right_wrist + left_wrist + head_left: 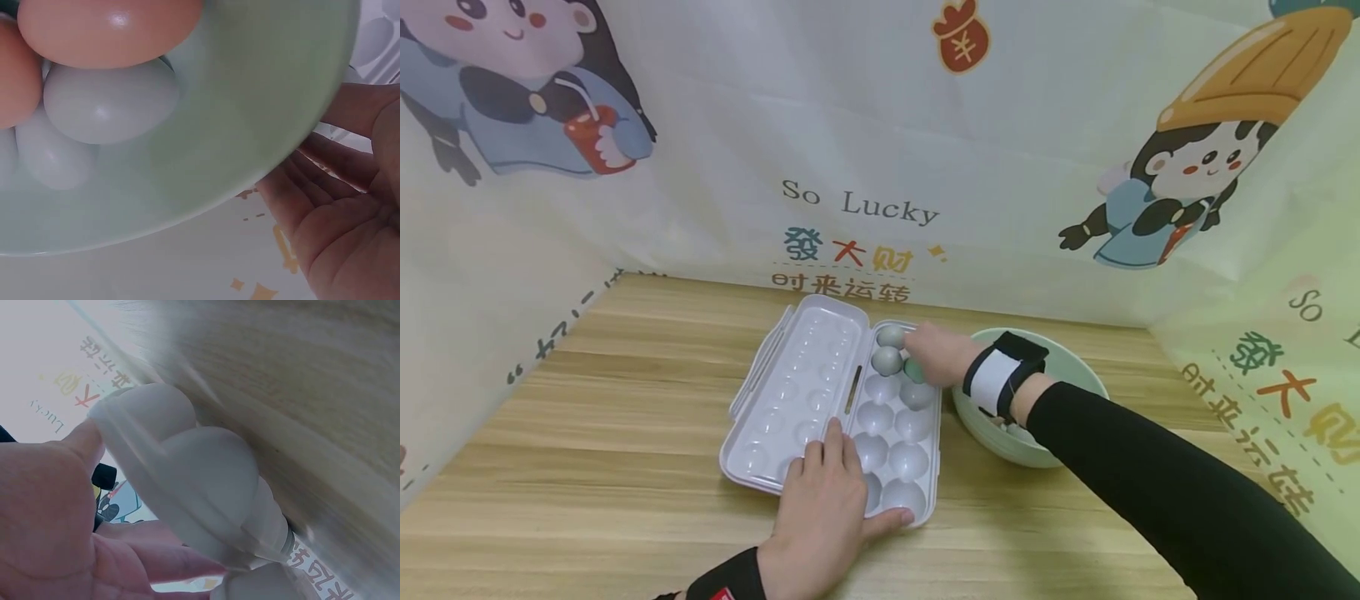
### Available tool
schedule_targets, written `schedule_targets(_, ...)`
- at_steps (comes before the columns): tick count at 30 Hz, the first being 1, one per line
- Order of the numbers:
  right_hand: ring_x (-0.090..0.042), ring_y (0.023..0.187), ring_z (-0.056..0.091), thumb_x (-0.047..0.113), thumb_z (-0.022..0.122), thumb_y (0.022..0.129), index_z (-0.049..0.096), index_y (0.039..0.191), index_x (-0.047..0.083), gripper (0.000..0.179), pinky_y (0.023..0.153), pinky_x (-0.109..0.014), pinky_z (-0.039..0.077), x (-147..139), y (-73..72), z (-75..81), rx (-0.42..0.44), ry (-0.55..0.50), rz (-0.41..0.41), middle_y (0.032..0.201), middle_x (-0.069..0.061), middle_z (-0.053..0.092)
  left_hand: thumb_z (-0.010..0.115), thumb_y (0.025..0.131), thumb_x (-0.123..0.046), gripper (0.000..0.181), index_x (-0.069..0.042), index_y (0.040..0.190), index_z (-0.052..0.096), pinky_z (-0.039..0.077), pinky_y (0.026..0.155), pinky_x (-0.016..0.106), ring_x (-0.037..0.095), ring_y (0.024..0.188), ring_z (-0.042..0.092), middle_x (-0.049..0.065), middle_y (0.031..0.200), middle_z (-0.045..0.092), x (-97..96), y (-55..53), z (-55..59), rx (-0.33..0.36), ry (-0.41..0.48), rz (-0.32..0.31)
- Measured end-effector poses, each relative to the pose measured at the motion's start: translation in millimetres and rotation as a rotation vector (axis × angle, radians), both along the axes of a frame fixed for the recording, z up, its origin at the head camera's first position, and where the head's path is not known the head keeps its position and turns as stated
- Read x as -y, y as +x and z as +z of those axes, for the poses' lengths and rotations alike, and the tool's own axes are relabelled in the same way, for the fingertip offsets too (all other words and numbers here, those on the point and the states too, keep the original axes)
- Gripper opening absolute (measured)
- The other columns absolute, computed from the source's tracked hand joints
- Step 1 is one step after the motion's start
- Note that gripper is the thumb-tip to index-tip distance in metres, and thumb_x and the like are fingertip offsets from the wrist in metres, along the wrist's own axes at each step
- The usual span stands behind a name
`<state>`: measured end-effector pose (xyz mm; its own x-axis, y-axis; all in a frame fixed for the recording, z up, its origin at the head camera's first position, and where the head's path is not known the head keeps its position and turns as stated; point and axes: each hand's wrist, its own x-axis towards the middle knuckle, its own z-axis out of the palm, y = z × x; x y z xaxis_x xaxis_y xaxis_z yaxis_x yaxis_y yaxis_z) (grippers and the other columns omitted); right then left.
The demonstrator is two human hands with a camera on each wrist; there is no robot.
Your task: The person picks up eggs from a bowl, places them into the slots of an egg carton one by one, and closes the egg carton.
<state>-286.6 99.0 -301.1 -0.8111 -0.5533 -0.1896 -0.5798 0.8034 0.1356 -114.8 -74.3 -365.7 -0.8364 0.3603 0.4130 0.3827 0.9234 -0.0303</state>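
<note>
Eggs (887,361) beside right grip (938,354), carton (789,392) under left grip (822,504)

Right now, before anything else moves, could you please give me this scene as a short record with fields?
Container: pale egg carton, open, lid laid back to the left
Eggs in carton: two pale eggs at the far end; a green egg shows beside the right hand
Left hand: resting on the carton's near end
Right hand: over the carton's far end; grip hidden
Bowl: pale green, right of carton, containing brown eggs and pale ones
Surface: wood-grain table
</note>
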Motion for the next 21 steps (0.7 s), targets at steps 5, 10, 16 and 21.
schedule_targets(5,-0.015,0.062,0.042,-0.009,0.059,0.076,0.058,0.079,0.007,0.016,0.053,-0.024,0.035,-5.8,-1.0,10.8,0.027,-0.098,0.013,0.069,0.002,0.046,0.054,0.068,-0.080,0.106,0.016,0.115,0.054,0.044,0.071,0.041,0.035,0.090,0.055,0.029,0.122,0.051,0.6,-0.5,-0.4,-0.002,0.009,-0.002)
schedule_targets(10,-0.013,0.060,0.043,0.012,0.061,0.087,0.058,0.071,0.009,0.016,0.053,-0.023,0.036,-16.4,7.9,32.8,-0.038,-0.294,0.029,0.066,0.002,0.047,0.054,0.067,-0.080,0.107,0.016,0.115,0.055,0.045,0.069,0.040,0.034,0.089,0.055,0.029,0.122,0.051,-0.2,-0.6,-0.7,0.000,0.005,-0.002)
schedule_targets(16,-0.018,0.078,0.059,0.016,0.064,0.088,0.066,0.089,0.006,0.010,0.068,-0.025,0.047,-34.6,41.5,55.9,-0.199,-0.492,0.098,0.085,-0.001,0.059,0.053,0.067,-0.081,0.108,0.016,0.115,0.055,0.045,0.069,0.039,0.033,0.088,0.056,0.028,0.122,0.052,-0.4,-0.8,0.1,-0.016,-0.023,0.009)
schedule_targets(21,-0.013,0.075,0.059,0.014,0.063,0.088,0.067,0.088,0.008,0.008,0.066,-0.024,0.047,-58.3,65.5,60.0,-0.295,-0.567,0.112,0.083,0.001,0.061,0.052,0.068,-0.081,0.107,0.015,0.116,0.055,0.045,0.071,0.040,0.033,0.090,0.056,0.028,0.123,0.051,0.0,-0.5,0.4,0.006,-0.018,0.009)
